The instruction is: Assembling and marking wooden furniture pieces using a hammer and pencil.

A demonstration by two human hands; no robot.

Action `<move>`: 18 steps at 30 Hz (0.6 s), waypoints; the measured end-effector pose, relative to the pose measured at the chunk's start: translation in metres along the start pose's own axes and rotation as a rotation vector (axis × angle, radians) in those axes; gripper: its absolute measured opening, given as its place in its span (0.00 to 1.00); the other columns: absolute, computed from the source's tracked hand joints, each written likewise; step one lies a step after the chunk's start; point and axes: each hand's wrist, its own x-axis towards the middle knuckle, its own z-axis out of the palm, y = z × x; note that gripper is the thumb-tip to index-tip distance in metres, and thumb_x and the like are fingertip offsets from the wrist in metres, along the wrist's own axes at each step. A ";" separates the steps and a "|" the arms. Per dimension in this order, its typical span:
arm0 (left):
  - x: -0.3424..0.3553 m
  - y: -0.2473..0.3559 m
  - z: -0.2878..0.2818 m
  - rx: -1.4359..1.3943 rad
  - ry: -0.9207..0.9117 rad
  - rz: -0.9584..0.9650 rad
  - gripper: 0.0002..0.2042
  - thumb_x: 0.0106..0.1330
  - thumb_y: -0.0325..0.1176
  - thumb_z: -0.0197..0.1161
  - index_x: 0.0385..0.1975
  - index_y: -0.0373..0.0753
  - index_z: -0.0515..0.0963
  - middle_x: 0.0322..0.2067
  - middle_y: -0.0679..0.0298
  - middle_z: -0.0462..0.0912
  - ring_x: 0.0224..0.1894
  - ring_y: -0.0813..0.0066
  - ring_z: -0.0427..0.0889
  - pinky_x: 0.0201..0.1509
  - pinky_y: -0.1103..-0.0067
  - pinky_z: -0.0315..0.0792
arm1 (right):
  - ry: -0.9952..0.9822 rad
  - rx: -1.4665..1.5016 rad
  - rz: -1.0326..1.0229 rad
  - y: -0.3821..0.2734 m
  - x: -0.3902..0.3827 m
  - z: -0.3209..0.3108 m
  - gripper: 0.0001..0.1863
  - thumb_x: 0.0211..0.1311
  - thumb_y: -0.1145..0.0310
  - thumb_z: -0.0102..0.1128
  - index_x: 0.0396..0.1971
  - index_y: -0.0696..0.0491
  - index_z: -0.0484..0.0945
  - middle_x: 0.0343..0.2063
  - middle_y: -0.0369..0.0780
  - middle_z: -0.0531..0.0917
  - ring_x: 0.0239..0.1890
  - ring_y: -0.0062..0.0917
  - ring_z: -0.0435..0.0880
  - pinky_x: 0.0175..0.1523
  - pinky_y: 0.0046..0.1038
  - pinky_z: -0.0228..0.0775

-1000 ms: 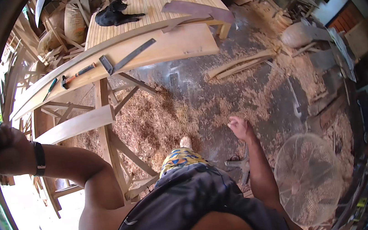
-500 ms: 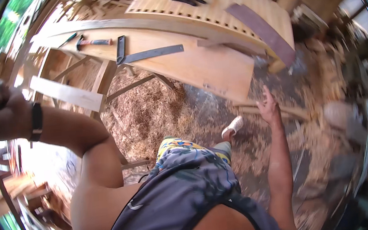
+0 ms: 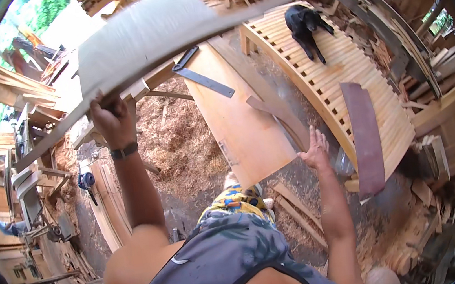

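Observation:
My left hand [image 3: 113, 119] is raised and grips the edge of a long, wide, pale wooden board [image 3: 151, 32] that slants across the upper left of the view. A dark watch sits on that wrist. My right hand [image 3: 315, 151] is open with fingers spread, held in the air beside the near end of a flat plywood panel [image 3: 242, 123]. It holds nothing. On that panel lies a metal carpenter's square [image 3: 202, 77].
A black dog [image 3: 307, 24] lies on a curved slatted wooden frame [image 3: 344, 76] at the right, with a dark reddish plank [image 3: 364, 136] leaning on it. Sawdust [image 3: 176, 142] covers the floor. Stacked timber and offcuts crowd left and right. A blue power tool [image 3: 86, 181] lies at the left.
My left hand has swung up and toward the middle, lifting the long board overhead. The view has turned, bringing the slatted frame and dog to the right. My right hand stays open.

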 end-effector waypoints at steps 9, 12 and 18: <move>-0.086 -0.078 -0.079 0.047 0.223 -0.096 0.06 0.67 0.34 0.55 0.32 0.40 0.72 0.18 0.69 0.72 0.10 0.82 0.60 0.11 0.84 0.54 | -0.378 0.066 -0.086 0.001 0.052 -0.005 0.68 0.35 0.58 0.78 0.75 0.47 0.39 0.63 0.54 0.66 0.63 0.49 0.71 0.65 0.42 0.67; -0.104 -0.107 -0.068 0.073 0.322 -0.101 0.05 0.66 0.34 0.56 0.31 0.40 0.73 0.18 0.70 0.70 0.10 0.82 0.59 0.12 0.84 0.52 | -0.372 0.203 -0.114 0.022 0.070 0.002 0.66 0.33 0.62 0.74 0.75 0.44 0.40 0.51 0.57 0.78 0.54 0.50 0.78 0.59 0.42 0.72; -0.113 -0.162 -0.106 0.046 0.396 -0.088 0.07 0.66 0.35 0.56 0.31 0.40 0.75 0.18 0.71 0.72 0.11 0.83 0.61 0.13 0.84 0.53 | -0.262 0.204 -0.251 0.093 0.145 -0.025 0.67 0.30 0.63 0.78 0.74 0.48 0.46 0.45 0.60 0.80 0.50 0.51 0.80 0.58 0.39 0.74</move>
